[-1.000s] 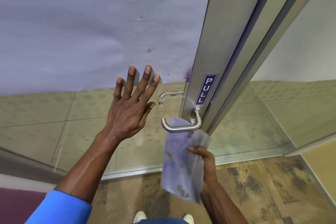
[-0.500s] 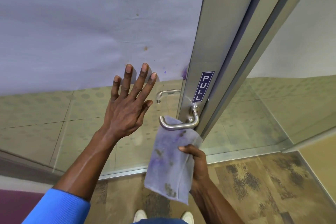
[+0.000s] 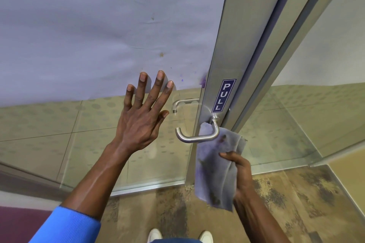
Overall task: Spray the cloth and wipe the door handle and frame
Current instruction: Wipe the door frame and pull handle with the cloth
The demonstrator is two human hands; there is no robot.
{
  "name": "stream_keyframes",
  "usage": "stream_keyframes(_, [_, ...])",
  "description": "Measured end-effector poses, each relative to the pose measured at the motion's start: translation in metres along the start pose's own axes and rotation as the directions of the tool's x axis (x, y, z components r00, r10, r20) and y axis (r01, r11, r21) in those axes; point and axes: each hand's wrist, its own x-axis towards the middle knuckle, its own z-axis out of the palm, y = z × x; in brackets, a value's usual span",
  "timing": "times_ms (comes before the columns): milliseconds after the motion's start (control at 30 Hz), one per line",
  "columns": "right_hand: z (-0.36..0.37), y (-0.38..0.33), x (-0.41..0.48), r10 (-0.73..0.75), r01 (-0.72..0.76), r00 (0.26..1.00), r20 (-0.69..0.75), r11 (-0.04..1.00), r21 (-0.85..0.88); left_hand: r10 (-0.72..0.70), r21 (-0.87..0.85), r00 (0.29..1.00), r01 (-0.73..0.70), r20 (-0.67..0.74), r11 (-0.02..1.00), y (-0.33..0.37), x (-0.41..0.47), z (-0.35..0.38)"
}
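A stained pale purple cloth point(image 3: 215, 175) hangs from my right hand point(image 3: 240, 169), which grips it just below the steel lever door handle point(image 3: 197, 138). The cloth's top edge is tucked behind the handle, near its base. The handle sits on a brushed metal door frame point(image 3: 223, 55) that bears a blue PULL label point(image 3: 223, 95). My left hand point(image 3: 142, 118) is spread flat, fingers straight, against the glass door point(image 3: 59, 134) left of the handle.
A frosted purple film point(image 3: 98, 25) covers the upper glass. A second lever handle point(image 3: 182, 103) shows through the glass on the far side. Patterned carpet point(image 3: 296, 203) lies below, with my white shoes point(image 3: 155, 235) at the bottom edge.
My right hand has moved the cloth to the right along the handle, from its curved left end toward its base by the frame. The left hand stays on the glass.
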Motion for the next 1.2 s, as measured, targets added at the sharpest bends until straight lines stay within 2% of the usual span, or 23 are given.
stream_keyframes(200, [0.021, 0.047, -0.007, 0.109, -0.111, 0.991, 0.073, 0.993, 0.024, 0.000, -0.006, 1.000, 0.000, -0.007, 1.000, 0.000, 0.000, 0.002])
stream_keyframes(300, [0.021, 0.048, -0.008, 0.113, -0.116, 0.991, 0.067, 0.992, 0.042, -0.001, -0.003, 1.000, 0.001, -0.009, 1.000, -0.001, -0.001, 0.004])
stream_keyframes(467, [-0.008, 0.016, -0.002, -0.071, 0.070, 0.993, -0.098, 0.997, -0.010, 0.001, -0.010, 1.000, -0.001, -0.007, 1.000, -0.001, 0.000, 0.003])
stream_keyframes(600, [-0.024, -0.005, -0.008, -0.176, 0.176, 0.983, -0.060, 0.984, -0.003, 0.005, -0.015, 1.000, -0.005, -0.002, 1.000, -0.002, -0.001, 0.003])
stream_keyframes(667, [-0.026, -0.013, -0.012, -0.337, 0.334, 0.940, -0.060, 0.941, -0.056, 0.008, -0.016, 1.000, -0.008, -0.003, 1.000, -0.001, -0.001, 0.003])
stream_keyframes(700, [-0.024, -0.018, -0.013, -0.457, 0.443, 0.887, -0.072, 0.884, -0.150, 0.010, -0.015, 1.000, -0.010, -0.004, 1.000, -0.001, -0.001, 0.003])
stream_keyframes(733, [-0.021, -0.021, -0.014, -0.590, 0.548, 0.804, -0.073, 0.783, -0.294, 0.011, -0.014, 1.000, -0.011, -0.003, 1.000, -0.001, -0.001, 0.003])
stream_keyframes(800, [-0.011, -0.023, -0.013, -0.803, 0.656, 0.596, 0.023, 0.470, -0.590, 0.013, -0.012, 1.000, -0.013, 0.002, 1.000, -0.002, 0.000, 0.003])
stream_keyframes(867, [0.000, -0.021, -0.007, -0.857, 0.661, 0.445, 0.260, 0.118, -0.741, 0.018, -0.004, 1.000, -0.018, 0.007, 1.000, -0.003, -0.001, 0.004])
stream_keyframes(933, [0.007, -0.024, 0.007, -0.815, 0.577, 0.250, 0.523, -0.309, -0.756, 0.021, -0.004, 1.000, -0.021, 0.007, 1.000, -0.003, -0.002, 0.004])
stream_keyframes(967, [0.007, -0.027, 0.017, -0.754, 0.508, 0.213, 0.621, -0.458, -0.730, 0.020, -0.005, 1.000, -0.020, 0.007, 1.000, -0.004, -0.002, 0.004])
stream_keyframes(1000, [0.004, -0.030, 0.028, -0.698, 0.445, 0.221, 0.681, -0.550, -0.707, 0.019, -0.007, 1.000, -0.019, 0.006, 1.000, -0.004, -0.002, 0.004])
stream_keyframes(1067, [-0.009, -0.030, 0.047, -0.619, 0.366, 0.297, 0.727, -0.630, -0.685, 0.023, -0.004, 1.000, -0.023, 0.006, 1.000, -0.004, -0.002, 0.003])
stream_keyframes(1133, [-0.026, -0.024, 0.058, -0.572, 0.326, 0.361, 0.737, -0.663, -0.674, 0.032, 0.006, 0.999, -0.032, 0.008, 0.999, -0.005, -0.003, 0.003])
stream_keyframes(1200, [-0.041, -0.020, 0.064, -0.562, 0.339, 0.387, 0.731, -0.650, -0.679, 0.042, 0.010, 0.999, -0.042, 0.022, 0.999, -0.006, -0.004, 0.002])
